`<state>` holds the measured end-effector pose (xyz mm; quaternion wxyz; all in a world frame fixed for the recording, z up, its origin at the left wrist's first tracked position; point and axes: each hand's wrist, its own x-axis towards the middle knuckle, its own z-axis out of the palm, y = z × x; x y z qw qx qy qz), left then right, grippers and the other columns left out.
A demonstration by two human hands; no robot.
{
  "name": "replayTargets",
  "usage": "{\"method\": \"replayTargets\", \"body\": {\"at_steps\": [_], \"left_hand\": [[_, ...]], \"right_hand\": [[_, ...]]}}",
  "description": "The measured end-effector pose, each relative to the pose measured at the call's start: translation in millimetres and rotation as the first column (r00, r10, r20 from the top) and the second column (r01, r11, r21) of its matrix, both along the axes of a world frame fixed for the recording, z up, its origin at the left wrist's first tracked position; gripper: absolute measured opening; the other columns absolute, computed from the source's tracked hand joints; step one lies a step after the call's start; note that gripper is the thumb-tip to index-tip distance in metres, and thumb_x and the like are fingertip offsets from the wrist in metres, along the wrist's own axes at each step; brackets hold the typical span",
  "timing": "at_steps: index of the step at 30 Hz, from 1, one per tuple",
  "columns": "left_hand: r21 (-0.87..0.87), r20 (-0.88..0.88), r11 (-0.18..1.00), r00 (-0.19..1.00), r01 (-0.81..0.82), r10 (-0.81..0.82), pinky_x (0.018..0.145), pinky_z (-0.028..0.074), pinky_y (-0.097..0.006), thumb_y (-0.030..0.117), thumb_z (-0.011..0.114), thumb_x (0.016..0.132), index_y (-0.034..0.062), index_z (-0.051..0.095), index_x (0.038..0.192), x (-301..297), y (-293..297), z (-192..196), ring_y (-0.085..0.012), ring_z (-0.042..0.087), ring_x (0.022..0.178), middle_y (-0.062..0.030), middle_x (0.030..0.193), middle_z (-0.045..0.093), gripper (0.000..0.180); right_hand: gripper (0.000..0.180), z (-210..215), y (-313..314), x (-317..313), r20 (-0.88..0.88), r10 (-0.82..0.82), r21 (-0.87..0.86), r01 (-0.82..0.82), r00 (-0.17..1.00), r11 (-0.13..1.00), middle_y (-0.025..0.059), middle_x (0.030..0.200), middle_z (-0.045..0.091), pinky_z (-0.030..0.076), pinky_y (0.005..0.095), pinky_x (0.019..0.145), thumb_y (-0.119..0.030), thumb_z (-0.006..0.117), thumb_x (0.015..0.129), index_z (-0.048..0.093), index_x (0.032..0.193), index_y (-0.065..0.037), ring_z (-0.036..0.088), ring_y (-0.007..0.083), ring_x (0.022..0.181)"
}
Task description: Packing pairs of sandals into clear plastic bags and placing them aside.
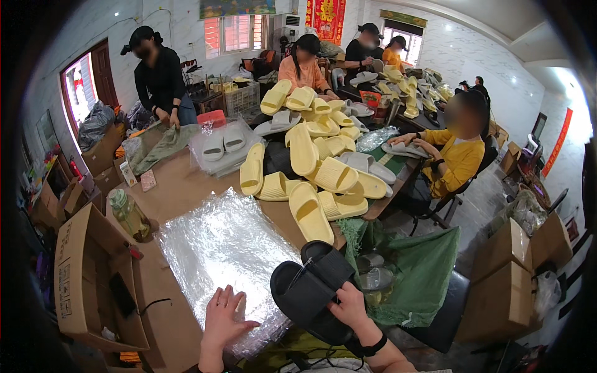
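Observation:
A pair of black slide sandals [303, 287] is gripped in my right hand [350, 306], fingers wrapped over the strap of the right one. The pair hangs above the near right corner of a stack of clear plastic bags [211, 248]. My left hand [226, 316] rests on the near edge of that stack, fingers stretched and thumb spread, with nothing held. Beyond the bags lies a heap of yellow slide sandals [305, 149] with some grey ones among them. To the right of the black pair hangs a green woven sack [429, 267] with bagged sandals inside.
An open cardboard box [81, 280] stands at the left, near a green-tinted bottle [127, 211]. Bagged grey slides [224, 144] lie farther back. Several co-workers sit or stand around the tables, one in yellow [463, 155] at the right. More cartons [504, 280] stand at the far right.

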<state>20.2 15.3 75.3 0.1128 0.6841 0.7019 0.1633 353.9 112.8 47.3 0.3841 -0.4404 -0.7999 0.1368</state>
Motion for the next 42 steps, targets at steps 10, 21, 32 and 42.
{"method": "replayTargets", "body": {"at_steps": [10, 21, 32, 42], "left_hand": [[0.056, 0.026, 0.998, 0.999, -0.028, 0.026, 0.116, 0.027, -0.053, 0.046, 0.075, 0.082, 0.0201, 0.069, 0.126, 6.2, -9.0, -5.3, -0.0445, 0.035, 0.141, -0.0229, 0.147, 0.048, 0.051], [0.074, -0.121, 0.993, 0.99, 0.087, -0.078, 0.118, 0.018, -0.062, 0.038, 0.076, 0.081, 0.0169, 0.065, 0.128, 11.4, -15.7, -1.8, -0.0386, 0.04, 0.14, -0.0175, 0.141, 0.055, 0.053], [0.115, -0.049, 0.991, 0.996, 0.075, -0.07, 0.117, 0.027, -0.053, 0.035, 0.074, 0.083, 0.02, 0.066, 0.127, 17.3, -15.5, -4.9, -0.0413, 0.044, 0.135, -0.0195, 0.139, 0.054, 0.047], [0.056, -0.019, 0.998, 1.0, 0.016, -0.015, 0.118, 0.02, -0.06, 0.045, 0.067, 0.087, 0.0151, 0.061, 0.133, 28.6, -15.1, 7.8, -0.0423, 0.038, 0.14, -0.0201, 0.145, 0.049, 0.055]], "right_hand": [[0.025, 1.9, -1.0, -7.7, -0.001, -0.004, 0.002, 0.004, 1.0, 1.0, 0.0121, 0.083, 0.054, 0.05, 0.0461, 0.062, -0.019, 0.079, 0.07, 0.06, 0.077, -0.004, 0.06, 0.0355, 0.079], [0.026, -0.9, -2.7, -5.2, -0.01, 0.0, 0.022, 0.0, 1.0, 1.0, 0.0136, 0.082, 0.053, 0.049, 0.0468, 0.061, -0.018, 0.078, 0.069, 0.058, 0.075, -0.003, 0.059, 0.0373, 0.078], [0.027, -6.3, -2.6, -5.2, -0.039, -0.003, 0.023, 0.004, 0.999, 1.0, 0.0138, 0.082, 0.053, 0.049, 0.0466, 0.062, -0.021, 0.079, 0.071, 0.059, 0.076, -0.003, 0.059, 0.0376, 0.078], [0.028, -5.6, -2.2, -3.5, -0.031, -0.025, 0.013, 0.025, 0.999, 1.0, 0.0144, 0.083, 0.054, 0.05, 0.0461, 0.063, -0.019, 0.08, 0.069, 0.058, 0.075, -0.003, 0.06, 0.0378, 0.08]]}}
